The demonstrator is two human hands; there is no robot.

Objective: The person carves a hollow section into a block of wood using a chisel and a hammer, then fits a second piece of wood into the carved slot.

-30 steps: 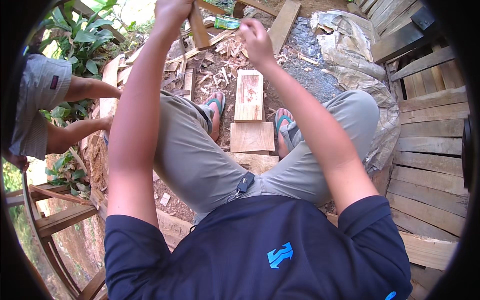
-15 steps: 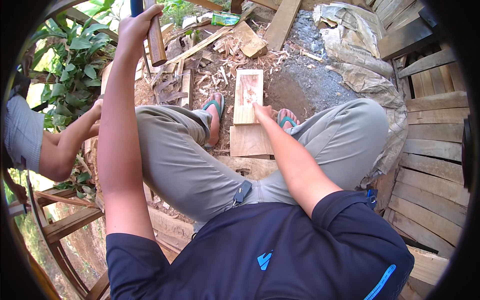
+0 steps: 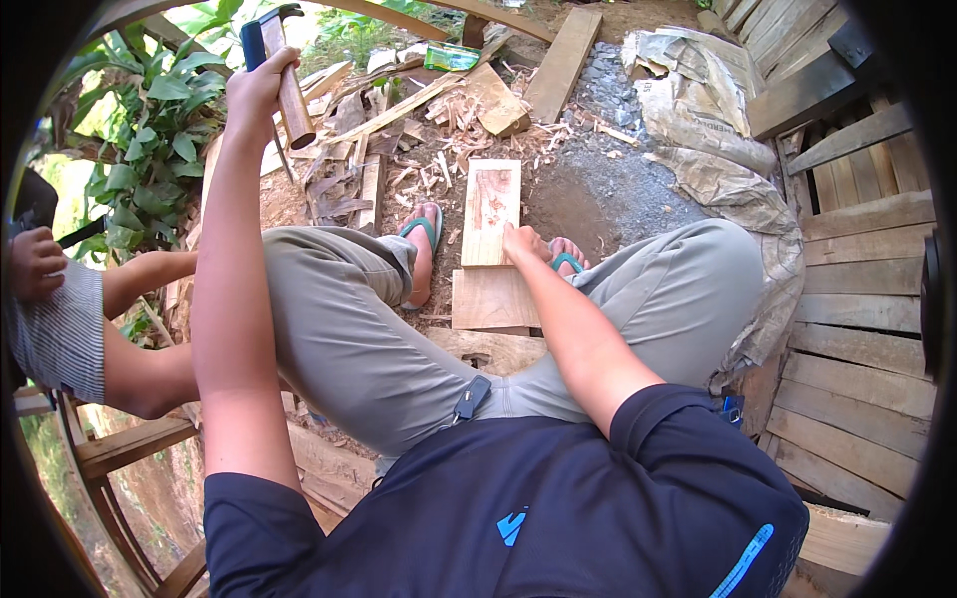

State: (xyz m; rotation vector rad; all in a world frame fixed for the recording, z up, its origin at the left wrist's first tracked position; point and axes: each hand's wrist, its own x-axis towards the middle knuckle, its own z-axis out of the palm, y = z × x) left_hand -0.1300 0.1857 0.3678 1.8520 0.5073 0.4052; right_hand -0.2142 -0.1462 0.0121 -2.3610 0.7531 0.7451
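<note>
High at the left, my left hand (image 3: 257, 88) is closed around a hammer (image 3: 293, 115) with a wooden handle. The same fist holds a blue-handled chisel (image 3: 252, 45), its thin metal shaft pointing down. My right hand (image 3: 525, 244) grips the right edge of a pale wooden board (image 3: 482, 244) between my feet. A shallow rectangular recess with reddish marks shows in the board's upper face. The board's near end rests on a flat wooden block (image 3: 488, 301). My right fingertips are partly hidden.
Wood shavings (image 3: 454, 164) and offcuts (image 3: 498, 108) litter the ground ahead. Crumpled sacks (image 3: 698, 95) lie beside grey gravel (image 3: 623, 140). A slatted wooden wall (image 3: 862, 299) stands at the right. Another person's bent leg (image 3: 145, 364) is close at the left, near leafy plants (image 3: 150, 130).
The hammer and chisel sit lower in view, and the hammer's head now shows. My right index finger has drawn back from the board's face to its edge. The other person's hand has appeared at left.
</note>
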